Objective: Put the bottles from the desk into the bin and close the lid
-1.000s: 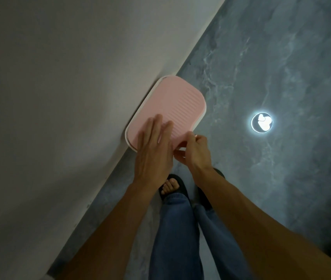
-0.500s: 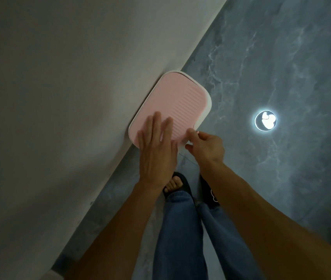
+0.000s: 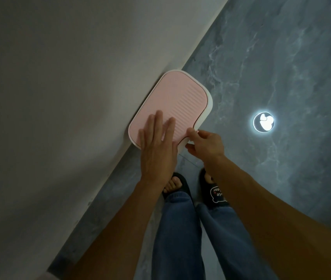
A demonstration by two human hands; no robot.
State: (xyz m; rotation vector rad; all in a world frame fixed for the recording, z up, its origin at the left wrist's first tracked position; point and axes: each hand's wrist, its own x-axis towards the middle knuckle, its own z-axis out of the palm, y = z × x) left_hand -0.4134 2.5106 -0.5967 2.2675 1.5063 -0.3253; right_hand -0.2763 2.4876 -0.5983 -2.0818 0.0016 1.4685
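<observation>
The left hand (image 3: 157, 150) lies flat, fingers spread wide, palm down on the near end of the pink lid (image 3: 172, 104); it grips nothing and only presses on the ribbed surface. Just to its right, the right hand (image 3: 207, 144) pinches the near right corner of the bin (image 3: 209, 106), thumb and fingertips drawn narrow around the white rim where the lid's edge meets it. Whether the pinch holds the rim alone or also the lid's lip cannot be told.

The lid sits level on the bin, covering it fully, with the white rim showing along the side beyond the right hand. The bin stands against the wall (image 3: 59, 98), on the far side of both hands. No bottles can be seen. Below the hands, two feet in black slippers (image 3: 215, 194) stand on the grey marbled floor (image 3: 281, 57). A bright round light reflection (image 3: 263, 121) shines on the floor, well to the right of the right hand.
</observation>
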